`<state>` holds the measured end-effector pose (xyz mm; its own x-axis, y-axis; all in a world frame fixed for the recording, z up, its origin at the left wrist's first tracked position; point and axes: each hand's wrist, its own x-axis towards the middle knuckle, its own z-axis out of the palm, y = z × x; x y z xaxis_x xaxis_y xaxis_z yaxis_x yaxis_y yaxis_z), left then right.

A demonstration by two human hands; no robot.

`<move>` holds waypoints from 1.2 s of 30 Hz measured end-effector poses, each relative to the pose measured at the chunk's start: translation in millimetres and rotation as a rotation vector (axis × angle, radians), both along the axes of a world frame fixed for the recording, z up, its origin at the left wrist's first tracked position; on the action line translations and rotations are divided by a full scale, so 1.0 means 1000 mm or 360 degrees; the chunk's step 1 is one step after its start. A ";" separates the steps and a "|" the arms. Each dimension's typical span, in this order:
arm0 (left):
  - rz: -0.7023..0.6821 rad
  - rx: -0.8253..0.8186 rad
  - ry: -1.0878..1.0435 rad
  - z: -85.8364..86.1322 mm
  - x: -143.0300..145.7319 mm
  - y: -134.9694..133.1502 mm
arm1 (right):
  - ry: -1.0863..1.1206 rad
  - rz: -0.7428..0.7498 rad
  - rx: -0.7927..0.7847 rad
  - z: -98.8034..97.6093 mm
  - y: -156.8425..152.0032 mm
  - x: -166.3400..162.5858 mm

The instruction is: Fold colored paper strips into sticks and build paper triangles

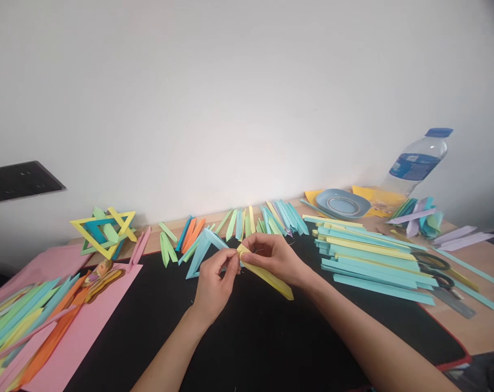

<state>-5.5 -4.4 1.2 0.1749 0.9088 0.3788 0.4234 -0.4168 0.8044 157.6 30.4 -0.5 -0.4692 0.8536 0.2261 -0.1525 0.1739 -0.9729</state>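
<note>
A yellow folded paper strip slants down to the right from my fingers, above the black mat. My right hand pinches it near its upper end, thumb on top. Close beside it, my left hand has thumb and fingertips pressed together at the strip's end; what exactly those tips grip is hidden. Behind my left hand lies a light-blue paper triangle, partly covered by the fingers.
Cyan and yellow strips are piled at right, beside scissors, a blue dish and a bottle. Folded strips line the back. At left are a paper star and coloured strips on pink paper.
</note>
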 end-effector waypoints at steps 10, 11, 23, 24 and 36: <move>-0.0054 -0.0190 -0.0255 0.000 0.003 0.000 | 0.0069 -0.0094 -0.0060 0.004 -0.001 0.000; -0.0056 -0.0210 -0.0275 0.000 0.004 0.000 | 0.0093 -0.0134 -0.0058 0.003 0.000 0.000; -0.0266 -0.0461 -0.0356 -0.001 0.005 -0.001 | 0.0265 -0.0208 -0.0128 0.006 -0.003 -0.003; -0.0286 -0.0488 -0.0387 -0.002 0.004 -0.001 | 0.0266 -0.0206 -0.0141 0.006 -0.003 -0.004; -0.0469 -0.0674 -0.0569 -0.006 0.004 -0.002 | 0.0375 0.0022 -0.0049 -0.003 -0.008 -0.012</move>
<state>-1.7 -5.9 -4.9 0.3703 0.9256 0.0781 0.0134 -0.0894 0.9959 145.6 22.6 -3.6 -0.4180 0.8557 0.3049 -0.3780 0.1414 -0.9149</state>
